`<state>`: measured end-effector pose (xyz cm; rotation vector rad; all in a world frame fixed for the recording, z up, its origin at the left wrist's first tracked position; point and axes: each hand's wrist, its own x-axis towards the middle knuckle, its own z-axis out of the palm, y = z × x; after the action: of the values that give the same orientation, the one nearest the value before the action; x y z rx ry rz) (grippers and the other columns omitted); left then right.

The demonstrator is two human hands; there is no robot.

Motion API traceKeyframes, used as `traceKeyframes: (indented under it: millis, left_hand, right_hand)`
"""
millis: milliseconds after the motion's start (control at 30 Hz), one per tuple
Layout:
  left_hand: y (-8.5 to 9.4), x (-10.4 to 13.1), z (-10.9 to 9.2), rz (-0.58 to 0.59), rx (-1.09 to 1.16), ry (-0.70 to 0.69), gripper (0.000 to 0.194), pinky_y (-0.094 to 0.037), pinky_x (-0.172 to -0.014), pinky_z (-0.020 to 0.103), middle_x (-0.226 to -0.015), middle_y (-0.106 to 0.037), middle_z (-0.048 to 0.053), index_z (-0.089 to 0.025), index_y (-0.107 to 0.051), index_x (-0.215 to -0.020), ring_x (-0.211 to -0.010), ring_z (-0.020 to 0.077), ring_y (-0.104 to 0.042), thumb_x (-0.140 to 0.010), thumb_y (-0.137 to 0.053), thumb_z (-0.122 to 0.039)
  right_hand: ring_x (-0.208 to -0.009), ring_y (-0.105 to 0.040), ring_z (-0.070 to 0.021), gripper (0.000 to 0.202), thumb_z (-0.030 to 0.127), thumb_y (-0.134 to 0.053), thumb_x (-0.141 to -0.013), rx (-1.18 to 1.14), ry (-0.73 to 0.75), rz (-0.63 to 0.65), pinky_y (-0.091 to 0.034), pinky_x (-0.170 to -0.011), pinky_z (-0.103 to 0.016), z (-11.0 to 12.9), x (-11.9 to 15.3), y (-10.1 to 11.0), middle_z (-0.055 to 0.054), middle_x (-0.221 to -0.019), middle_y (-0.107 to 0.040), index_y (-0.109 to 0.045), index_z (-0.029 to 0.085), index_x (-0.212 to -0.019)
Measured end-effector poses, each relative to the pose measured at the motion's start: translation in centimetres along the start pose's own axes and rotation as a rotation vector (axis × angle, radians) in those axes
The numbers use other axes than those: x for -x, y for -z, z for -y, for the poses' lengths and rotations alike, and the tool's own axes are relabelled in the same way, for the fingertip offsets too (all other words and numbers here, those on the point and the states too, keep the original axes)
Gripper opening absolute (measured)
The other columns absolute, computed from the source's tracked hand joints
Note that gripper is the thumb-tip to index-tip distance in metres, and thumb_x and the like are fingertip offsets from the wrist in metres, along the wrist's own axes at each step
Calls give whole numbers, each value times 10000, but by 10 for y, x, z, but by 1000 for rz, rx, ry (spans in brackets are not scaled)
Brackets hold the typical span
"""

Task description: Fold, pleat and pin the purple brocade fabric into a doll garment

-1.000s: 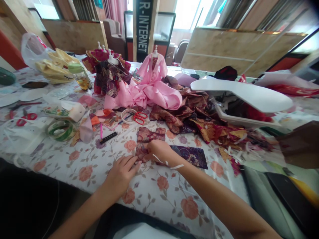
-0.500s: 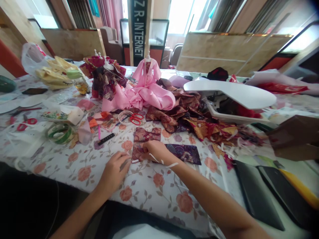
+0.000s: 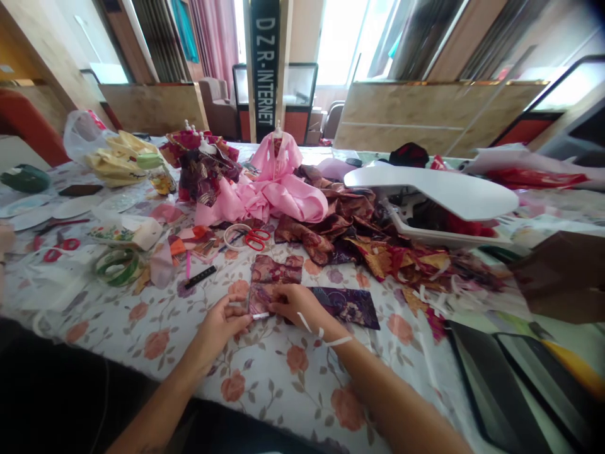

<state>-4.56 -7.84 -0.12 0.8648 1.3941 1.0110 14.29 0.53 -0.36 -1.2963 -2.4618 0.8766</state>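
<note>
A small maroon patterned cloth piece [image 3: 258, 295] lies on the flowered tablecloth [image 3: 283, 403], with a short white strip [image 3: 261, 316] along its near edge. My left hand [image 3: 220, 328] is at the strip's left end, thumb and forefinger closed close together there. From the right, my right hand [image 3: 299, 306] pinches down on the maroon cloth with bent fingers; its fingertips are partly hidden. Several thin white strips [image 3: 338, 342] cling to my right wrist. A dark purple patterned cloth [image 3: 352, 306] extends from under that hand. Just above lies a gathered maroon cloth piece [image 3: 277, 269].
Beyond my hands are red-handled scissors [image 3: 258, 239], a black ruler-like bar [image 3: 200, 277], green tape [image 3: 116, 267] and a pink-dressed doll form [image 3: 277, 154]. Bunched brown cloth [image 3: 343, 211] and a white tray [image 3: 425, 234] lie right. A blurred skin-coloured shape [image 3: 5, 243] shows far left.
My left hand has come up to the white strip's end, and its thumb and forefinger have drawn together. My right hand stays on the cloth. The whole view has shifted slightly downward.
</note>
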Motion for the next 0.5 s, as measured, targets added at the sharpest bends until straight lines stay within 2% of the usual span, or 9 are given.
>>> traceKeyframes:
  millis: [167, 267, 367, 500]
  left_hand:
    - [-6, -11, 0, 20, -188, -35, 532, -313, -415, 191, -635, -541, -61, -190, -439, -1154, -488, 105, -500, -694, -674, -315]
    - [-10, -20, 2, 4, -307, -130, 520, -319, -468, 211, -541, -439, -100, -185, -463, -1153, -478, 112, -468, -684, -668, -270]
    - [-12, -22, 5, -31, -317, -221, 491, -336, -527, 228, -542, -413, -102, -180, -481, -1146, -505, 115, -466, -694, -659, -256]
    - [-13, -20, 12, -63, -279, -265, 383, -326, -515, 219, -522, -369, -114, -196, -492, -1061, -477, 100, -429, -710, -645, -223]
  right_hand:
    - [-551, -430, -93, 172, 268, -602, -811, -106, 7, -101, -256, -527, -212, -3, 3, -6, 34, -590, -539, -610, 159, -678]
    - [-575, -450, -102, 141, 243, -620, -794, -93, -14, -156, -280, -544, -214, 2, 5, -6, 23, -623, -557, -609, 160, -680]
    - [-648, -494, -126, 119, 221, -661, -762, -71, 48, -202, -324, -591, -220, 9, 7, -6, 3, -683, -585, -601, 167, -674]
    - [-683, -528, -144, 101, 186, -669, -757, -132, 135, -179, -357, -618, -225, 12, 8, -10, -11, -693, -609, -607, 173, -679]
